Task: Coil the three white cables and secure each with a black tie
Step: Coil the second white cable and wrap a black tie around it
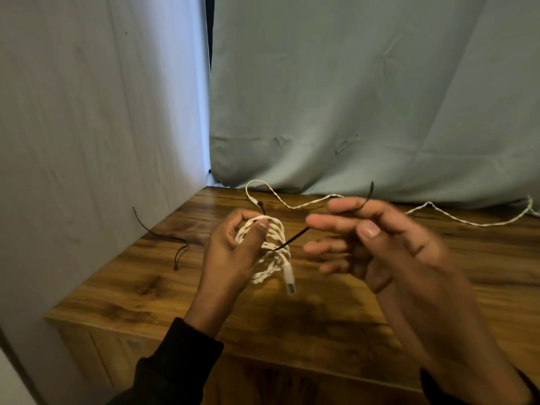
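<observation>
Coiled white cable [270,249] was held above the desk [292,317] in the left hand [233,247], its grip closed round the loops with the thumb pressed across the top of the bundle; the plug end hung free below. A black tie [292,239] was seen running from the coil toward the right hand [377,247], whose fingers were spread and blurred. The tie's far end appeared to be caught between the upper fingers of that hand, though the blur left this uncertain.

A second white cable [455,219] was left uncoiled along the back of the desk, and a spare black tie [163,238] lay near the left edge by the grey curtain [102,112]. A third cable could not be made out.

The step in hand was judged to be the binding of the first coil. It would be done well if the loops were kept pinched flat under the thumb while the tie was drawn snugly round the middle of the bundle, so that no loop could slip out. Slack in the tie should be taken up before it was fastened, and the plug end kept outside the wrap.
</observation>
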